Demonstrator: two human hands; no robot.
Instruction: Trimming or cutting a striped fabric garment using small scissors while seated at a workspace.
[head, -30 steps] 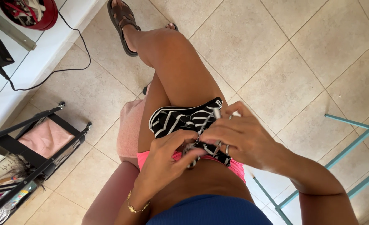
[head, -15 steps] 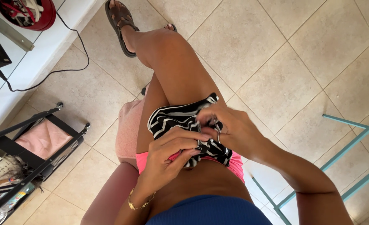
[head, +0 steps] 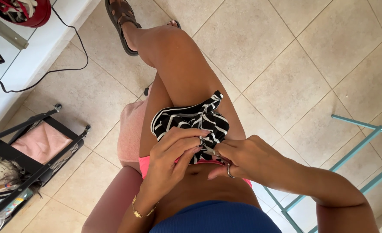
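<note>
A small black-and-white striped piece of cloth (head: 191,118) lies bunched on my crossed thigh. My left hand (head: 171,157) grips its near edge, fingers curled over the fabric, a gold bracelet on the wrist. My right hand (head: 245,159), wearing rings, pinches the same near edge from the right side. The two hands touch at the cloth, close to my waist. I sit on a pink seat (head: 130,129), with one sandalled foot (head: 119,21) stretched out over the tiled floor.
A black folding rack (head: 35,146) with a pink cloth on it stands at the left. A black cable (head: 48,69) runs across the floor to a white ledge (head: 31,43). A teal metal frame (head: 355,142) stands at the right.
Both hands have drawn the striped cloth in closer to my waist and bunched it tighter. The right hand has slid lower along its near edge.
</note>
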